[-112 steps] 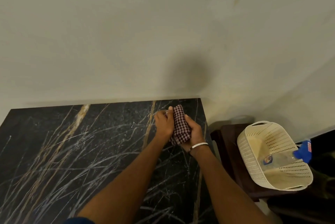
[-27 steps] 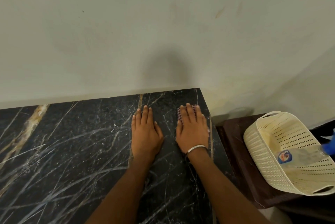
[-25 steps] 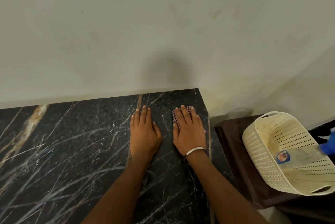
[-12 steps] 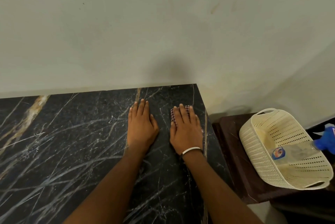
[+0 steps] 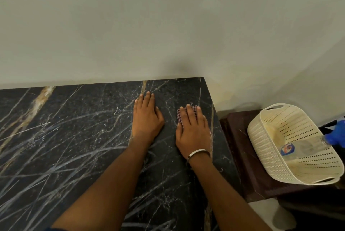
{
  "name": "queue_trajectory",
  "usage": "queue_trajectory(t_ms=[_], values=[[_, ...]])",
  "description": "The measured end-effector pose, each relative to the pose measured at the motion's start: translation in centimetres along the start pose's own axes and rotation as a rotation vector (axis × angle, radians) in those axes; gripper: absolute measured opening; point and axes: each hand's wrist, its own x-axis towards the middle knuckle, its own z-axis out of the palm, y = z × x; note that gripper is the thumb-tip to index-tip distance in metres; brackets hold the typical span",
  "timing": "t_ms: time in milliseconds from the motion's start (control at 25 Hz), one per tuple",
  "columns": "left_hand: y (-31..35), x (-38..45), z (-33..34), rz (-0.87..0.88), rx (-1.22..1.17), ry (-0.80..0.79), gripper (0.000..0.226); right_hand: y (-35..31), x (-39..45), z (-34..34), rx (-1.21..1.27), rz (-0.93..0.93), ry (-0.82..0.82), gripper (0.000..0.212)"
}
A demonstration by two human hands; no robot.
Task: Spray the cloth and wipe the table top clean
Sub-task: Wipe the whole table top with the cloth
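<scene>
Right hand: the right hand [image 5: 193, 130] lies palm down with fingers spread flat, pressing the checked cloth [image 5: 179, 116] against the table top [image 5: 74, 137]; it grips nothing, only bears down on the cloth.
Left hand: the left hand [image 5: 146, 118] rests flat and empty on the stone, fingers together and extended, just beside the right hand but not touching it.
Cloth: folded small and mostly hidden under the right palm; its red-and-white edge shows past the fingertips and along the thumb side, near the table's far right corner.
Table top: black marble with pale and golden veins, butted against a plain wall [image 5: 168, 25].
Wrist: a thin metal bangle [image 5: 197, 152] circles the right wrist.
Side stand: a dark brown stand [image 5: 240, 148] sits lower, right of the table.
Basket: a cream perforated basket [image 5: 268, 148] sits on the stand.
Spray bottle: a clear spray bottle [image 5: 306, 146] with a blue head lies inside the basket, well apart from both hands.
</scene>
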Motion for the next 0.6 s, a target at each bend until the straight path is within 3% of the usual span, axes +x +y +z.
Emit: queue_trajectory(t_ms=[120, 280, 440, 600], values=[[0.0, -0.1, 0.0, 0.015, -0.004, 0.000, 0.055, 2.1, 0.2, -0.4, -0.002, -0.074, -0.012, 0.056], [-0.2, 0.0, 0.1, 0.026, 0.004, 0.010, 0.054, 5.9, 0.8, -0.8, -0.061, 0.067, 0.035, 0.057], [-0.1, -0.1, 0.5, 0.034, 0.011, 0.032, 0.054, 3.8, -0.2, -0.4, -0.046, 0.100, 0.063, 0.056], [-0.3, 0.1, 0.4, 0.036, -0.004, 0.048, 0.054, 1.8, -2.2, -0.1, 0.008, -0.030, 0.045, 0.055]])
